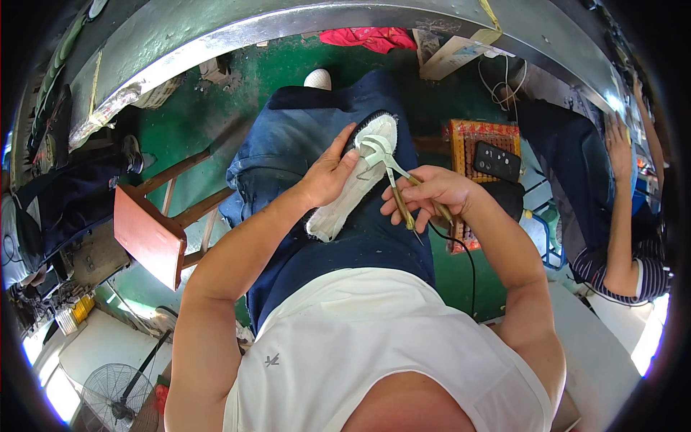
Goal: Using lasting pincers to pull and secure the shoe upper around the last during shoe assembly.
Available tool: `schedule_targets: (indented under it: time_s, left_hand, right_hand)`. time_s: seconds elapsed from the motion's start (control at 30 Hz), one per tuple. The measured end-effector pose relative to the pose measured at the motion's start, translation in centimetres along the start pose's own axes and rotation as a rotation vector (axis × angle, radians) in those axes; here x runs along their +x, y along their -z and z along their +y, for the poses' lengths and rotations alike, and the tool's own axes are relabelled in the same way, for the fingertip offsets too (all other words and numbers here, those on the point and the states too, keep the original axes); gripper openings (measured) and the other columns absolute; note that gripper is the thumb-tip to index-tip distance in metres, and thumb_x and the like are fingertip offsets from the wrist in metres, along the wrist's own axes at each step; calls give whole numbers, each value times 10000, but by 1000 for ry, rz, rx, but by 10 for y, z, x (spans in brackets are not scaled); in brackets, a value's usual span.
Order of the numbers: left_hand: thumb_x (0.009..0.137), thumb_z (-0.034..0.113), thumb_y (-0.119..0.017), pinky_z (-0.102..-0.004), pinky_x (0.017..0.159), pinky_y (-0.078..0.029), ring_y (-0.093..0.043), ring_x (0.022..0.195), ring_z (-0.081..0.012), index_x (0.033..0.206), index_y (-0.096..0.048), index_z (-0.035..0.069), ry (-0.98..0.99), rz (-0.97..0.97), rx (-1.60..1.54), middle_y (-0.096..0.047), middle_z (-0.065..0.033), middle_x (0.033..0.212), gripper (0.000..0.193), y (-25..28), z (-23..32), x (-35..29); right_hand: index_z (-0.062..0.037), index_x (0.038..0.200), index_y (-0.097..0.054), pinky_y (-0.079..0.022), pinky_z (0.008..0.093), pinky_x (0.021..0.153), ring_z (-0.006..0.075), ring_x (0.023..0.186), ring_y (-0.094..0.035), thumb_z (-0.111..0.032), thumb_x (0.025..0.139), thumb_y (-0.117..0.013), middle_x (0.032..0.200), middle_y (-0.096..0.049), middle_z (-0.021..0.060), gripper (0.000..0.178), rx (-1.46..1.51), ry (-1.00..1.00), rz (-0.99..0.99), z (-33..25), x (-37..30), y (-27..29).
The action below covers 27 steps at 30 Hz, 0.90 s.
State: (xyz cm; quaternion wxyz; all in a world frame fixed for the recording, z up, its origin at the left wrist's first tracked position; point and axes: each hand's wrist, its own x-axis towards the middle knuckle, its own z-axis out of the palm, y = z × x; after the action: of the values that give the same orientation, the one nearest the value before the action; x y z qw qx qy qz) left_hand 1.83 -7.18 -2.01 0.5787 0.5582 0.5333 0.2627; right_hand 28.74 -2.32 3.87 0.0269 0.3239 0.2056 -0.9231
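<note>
Over my lap, my left hand (328,177) grips a shoe upper (338,209), its long white underside up and a dark frayed edge at the toe. The thumb lies on the white face, with the fingers along the dark side. In my right hand (448,190) is a pair of pincers (379,149), whose pale jaws rest on the white part near the toe. Their yellowish handles are spread apart among my fingers. A thin pointed tip shows below the handles; what it belongs to is unclear. Whether the jaws bite the material cannot be made out.
A wooden stool (150,234) lies tipped at left. At right, a black phone-like device (497,161) sits on a beaded seat mat (475,133). A black cord (473,273) hangs by my right forearm. A metal bench edge (288,18) curves ahead. Another person's arm (620,209) is at far right.
</note>
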Motion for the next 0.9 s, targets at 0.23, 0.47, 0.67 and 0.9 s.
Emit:
schedule_targets:
  time_s: [0.23,0.47,0.67,0.9]
  left_hand:
    - [1085,373,-389,-390,1194,-289,-342,1470,-384,1609,-186,108,-11,36,88,-345,-259,1573,621,1,-9,3]
    - [1080,340,-419,-389,1189,-298,-359,1459,-390,1605,-196,99,-65,68,40,-356,-265,1562,619,0,-15,4]
    - [1076,329,-430,-387,1187,-303,-380,1447,-389,1604,-210,115,-62,68,61,-371,-267,1551,611,-2,-11,0]
    - [1070,302,-450,-394,1182,-317,-392,1435,-400,1599,-224,109,-86,74,96,-388,-276,1534,606,-5,-8,0]
  right_hand:
    - [35,1098,-642,-563,308,567,215,794,-716,-199,987,-636,933,-712,145,260,-16,39,83,3,16,-1]
    - [35,962,-634,-541,395,607,215,650,-680,-209,981,-608,770,-699,117,246,-1364,456,667,11,28,-15]
    - [41,1173,-607,-620,334,691,219,924,-707,-221,976,-637,1049,-704,149,328,-459,36,272,-11,3,-12]
    - [-21,1061,-630,-525,423,561,296,768,-714,-303,992,-636,934,-716,137,291,-303,-24,262,-18,3,-10]
